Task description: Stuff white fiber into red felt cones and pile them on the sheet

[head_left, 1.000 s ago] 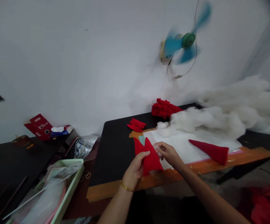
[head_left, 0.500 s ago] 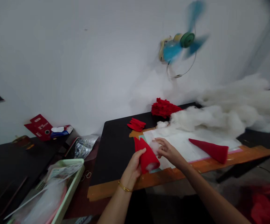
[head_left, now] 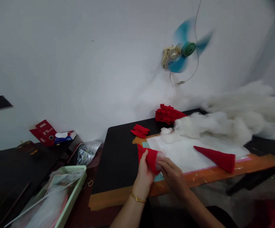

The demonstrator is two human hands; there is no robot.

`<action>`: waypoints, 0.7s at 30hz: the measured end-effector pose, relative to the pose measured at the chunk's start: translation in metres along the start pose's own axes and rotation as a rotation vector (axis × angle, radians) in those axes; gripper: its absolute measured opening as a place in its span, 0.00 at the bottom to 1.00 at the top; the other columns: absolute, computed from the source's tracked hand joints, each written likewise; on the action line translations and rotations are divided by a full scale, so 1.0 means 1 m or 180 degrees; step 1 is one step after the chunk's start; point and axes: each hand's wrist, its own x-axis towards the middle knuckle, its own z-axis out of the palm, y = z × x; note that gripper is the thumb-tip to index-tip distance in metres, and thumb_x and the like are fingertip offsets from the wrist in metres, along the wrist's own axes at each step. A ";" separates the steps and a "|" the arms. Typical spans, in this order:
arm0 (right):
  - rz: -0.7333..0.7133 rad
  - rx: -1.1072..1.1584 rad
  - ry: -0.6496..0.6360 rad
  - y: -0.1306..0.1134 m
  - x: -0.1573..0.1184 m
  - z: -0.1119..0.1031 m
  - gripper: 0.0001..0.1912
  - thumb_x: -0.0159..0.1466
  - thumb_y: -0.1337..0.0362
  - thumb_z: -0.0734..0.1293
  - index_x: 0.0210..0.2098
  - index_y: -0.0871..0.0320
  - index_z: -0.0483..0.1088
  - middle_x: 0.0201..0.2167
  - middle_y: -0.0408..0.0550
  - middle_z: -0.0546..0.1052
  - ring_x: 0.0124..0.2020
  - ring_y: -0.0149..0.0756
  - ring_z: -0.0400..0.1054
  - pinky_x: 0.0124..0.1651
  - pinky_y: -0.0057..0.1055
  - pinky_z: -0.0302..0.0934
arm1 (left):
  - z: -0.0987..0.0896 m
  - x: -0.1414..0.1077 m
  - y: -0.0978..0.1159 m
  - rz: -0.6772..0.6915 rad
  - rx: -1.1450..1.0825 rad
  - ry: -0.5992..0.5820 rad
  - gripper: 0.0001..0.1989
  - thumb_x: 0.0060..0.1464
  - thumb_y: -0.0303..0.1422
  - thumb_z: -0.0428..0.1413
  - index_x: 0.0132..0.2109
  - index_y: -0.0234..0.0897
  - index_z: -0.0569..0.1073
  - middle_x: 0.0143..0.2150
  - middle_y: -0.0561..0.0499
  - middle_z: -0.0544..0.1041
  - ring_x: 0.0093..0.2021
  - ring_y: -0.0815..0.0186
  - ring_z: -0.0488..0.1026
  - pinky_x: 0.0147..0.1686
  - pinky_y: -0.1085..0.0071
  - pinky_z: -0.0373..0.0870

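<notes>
My left hand (head_left: 145,169) is wrapped round a red felt piece (head_left: 149,157), a hollow cone whose wide mouth faces right. At that mouth my right hand (head_left: 171,172) pinches a tuft of white stuffing (head_left: 160,155), its fingertips against the opening. How much stuffing lies inside the felt is hidden. On the white sheet to the right rests another red felt cone (head_left: 216,158), lying on its side and keeping a full shape. A big heap of white fluffy stuffing (head_left: 218,125) spreads over the table behind my right hand.
Red felt pieces (head_left: 140,130) and a larger red bundle (head_left: 168,114) lie on the black table (head_left: 115,152), edged with brown tape. A wall fan (head_left: 187,49) spins above. Left are a pale green tray (head_left: 73,193), a silvery bag (head_left: 87,152) and a red box (head_left: 43,133).
My right hand has brought the white tuft from beside the felt cone to its mouth. My left hand has turned the mouth from facing down toward the right.
</notes>
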 end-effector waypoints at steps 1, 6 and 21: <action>-0.0153 -0.0126 0.0035 0.001 -0.006 0.009 0.13 0.67 0.70 0.60 0.47 0.56 0.73 0.46 0.53 0.78 0.48 0.40 0.74 0.48 0.37 0.72 | 0.004 -0.005 -0.004 0.0042 0.0034 0.0001 0.13 0.48 0.36 0.63 0.38 0.31 0.75 0.33 0.45 0.80 0.29 0.65 0.76 0.35 0.69 0.74; -0.0513 -0.0278 -0.0510 0.007 -0.024 0.023 0.23 0.63 0.75 0.58 0.55 0.63 0.70 0.46 0.58 0.78 0.52 0.48 0.71 0.52 0.48 0.70 | 0.012 -0.026 -0.010 0.0600 0.0517 0.0035 0.18 0.44 0.37 0.67 0.41 0.32 0.75 0.36 0.46 0.80 0.34 0.65 0.76 0.41 0.68 0.74; -0.0286 -0.0338 -0.1031 -0.017 -0.021 -0.027 0.30 0.64 0.78 0.57 0.66 0.62 0.56 0.63 0.63 0.66 0.57 0.42 0.67 0.54 0.40 0.68 | -0.011 -0.017 0.003 -0.0209 0.0179 0.0262 0.12 0.48 0.33 0.64 0.38 0.30 0.76 0.34 0.43 0.80 0.29 0.65 0.76 0.30 0.71 0.72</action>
